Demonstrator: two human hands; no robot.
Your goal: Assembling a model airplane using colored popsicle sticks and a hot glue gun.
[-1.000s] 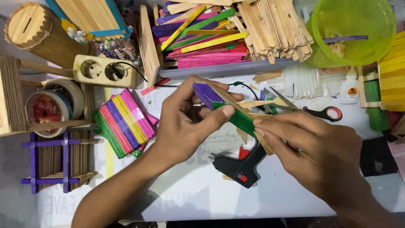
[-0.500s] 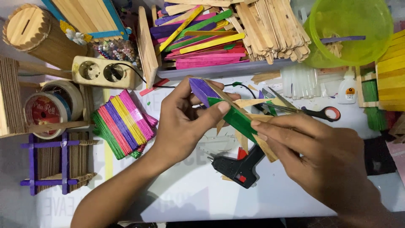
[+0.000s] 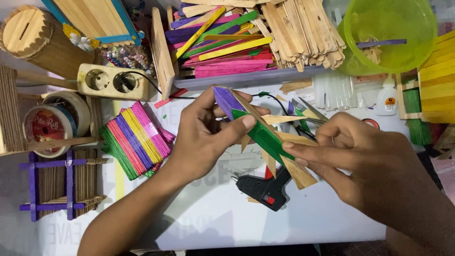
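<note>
Head view: both hands' fingers pinch the stick assembly (image 3: 265, 137), apparently slanting upper-left to lower-right.

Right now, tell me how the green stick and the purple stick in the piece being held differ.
The green stick sits in the middle of the piece, pinched by the left hand and the right hand; the purple stick forms the upper end, beyond the left thumb. The green stick is partly covered by fingers; the purple stick shows mostly bare. Both are flat painted craft sticks joined with plain wooden ones.
</note>
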